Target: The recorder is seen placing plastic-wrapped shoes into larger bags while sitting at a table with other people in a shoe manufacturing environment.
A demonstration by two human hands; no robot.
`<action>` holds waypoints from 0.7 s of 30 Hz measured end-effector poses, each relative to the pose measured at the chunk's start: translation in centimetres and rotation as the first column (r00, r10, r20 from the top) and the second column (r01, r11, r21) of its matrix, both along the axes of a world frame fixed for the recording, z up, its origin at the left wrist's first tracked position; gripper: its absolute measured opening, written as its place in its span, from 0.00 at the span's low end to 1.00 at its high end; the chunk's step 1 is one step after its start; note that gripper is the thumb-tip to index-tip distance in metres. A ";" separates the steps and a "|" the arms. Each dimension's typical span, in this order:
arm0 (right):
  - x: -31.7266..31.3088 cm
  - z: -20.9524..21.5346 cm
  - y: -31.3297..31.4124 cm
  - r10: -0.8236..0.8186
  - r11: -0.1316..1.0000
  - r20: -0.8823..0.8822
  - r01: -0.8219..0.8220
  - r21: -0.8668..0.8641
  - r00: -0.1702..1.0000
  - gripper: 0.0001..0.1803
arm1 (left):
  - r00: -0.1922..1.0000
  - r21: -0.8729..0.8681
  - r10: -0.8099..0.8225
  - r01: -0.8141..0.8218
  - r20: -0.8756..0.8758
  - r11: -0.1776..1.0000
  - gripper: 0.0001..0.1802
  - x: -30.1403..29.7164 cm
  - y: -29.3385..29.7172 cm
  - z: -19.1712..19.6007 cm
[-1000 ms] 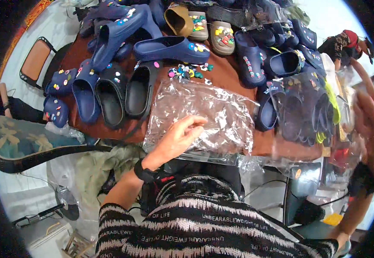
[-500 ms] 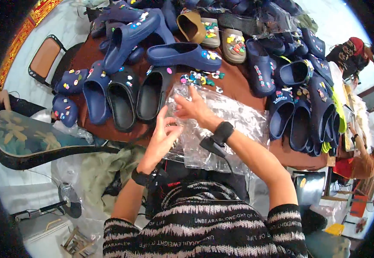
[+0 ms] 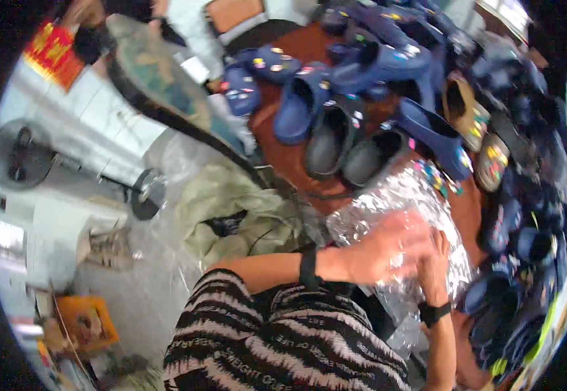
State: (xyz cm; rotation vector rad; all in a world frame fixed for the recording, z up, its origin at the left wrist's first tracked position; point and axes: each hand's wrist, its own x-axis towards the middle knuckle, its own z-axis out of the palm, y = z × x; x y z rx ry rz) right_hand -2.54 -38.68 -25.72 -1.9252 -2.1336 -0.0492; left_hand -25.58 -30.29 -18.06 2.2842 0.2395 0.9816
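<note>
My left hand (image 3: 384, 251) reaches across in front of my body, smeared by motion, so its fingers do not show clearly. Close beside it, partly covered, is my right hand (image 3: 433, 277), whose fingers are mostly hidden. Under both hands lies a crumpled clear plastic bag (image 3: 387, 202). Just beyond it are small colourful shoe charms (image 3: 430, 176) in a loose pile. Two black clogs (image 3: 371, 159) and a blue clog (image 3: 436, 133) rest around them on the brown tablecloth (image 3: 273, 133).
Many navy clogs crowd the right side, including one clog (image 3: 534, 244). A tan clog (image 3: 459, 101) lies farther back. On the left stand a camouflage-covered seat (image 3: 163, 72) and a pale green cloth (image 3: 231, 186). A fan (image 3: 22, 153) and a yellow crate (image 3: 91, 319) are farther left.
My view has swung to the left, so the table now sits at the upper right. My hands, apart over the bag before, are now close together and overlapping.
</note>
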 end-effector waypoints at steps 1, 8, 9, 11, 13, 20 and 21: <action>0.7 -1.3 -0.1 0.045 0.998 -0.006 -0.045 0.051 0.999 0.31 | 0.998 0.123 -0.054 0.055 -0.010 0.991 0.24 0.5 -1.4 1.2; -1.1 -2.1 0.6 -0.065 0.997 -0.220 0.056 -0.048 0.973 0.28 | 0.772 0.469 0.304 -0.008 -0.558 0.883 0.06 -6.5 1.4 -8.5; -1.1 -2.0 1.0 -0.057 0.998 -0.224 0.050 -0.040 0.973 0.28 | 0.834 0.282 0.293 -0.174 -0.467 0.943 0.07 -7.0 2.0 -9.1; -0.9 -2.0 1.5 -0.069 0.998 -0.224 0.064 -0.028 0.972 0.28 | 0.812 0.175 0.308 -0.254 -0.496 0.951 0.08 -6.9 2.6 -9.5; 0.0 -2.0 0.8 -0.089 0.996 -0.219 0.088 -0.015 0.972 0.28 | 0.831 0.200 0.287 -0.215 -0.477 0.956 0.08 -6.1 2.8 -8.7; 0.2 -1.2 1.7 -0.012 0.999 -0.200 0.019 0.033 0.980 0.22 | 0.872 0.120 0.211 -0.176 -0.441 0.977 0.12 -3.5 3.0 -3.0; 0.2 -0.6 1.7 0.008 0.999 -0.221 0.003 0.051 0.975 0.22 | 0.894 0.104 0.211 -0.185 -0.395 0.977 0.14 -3.2 3.0 -2.9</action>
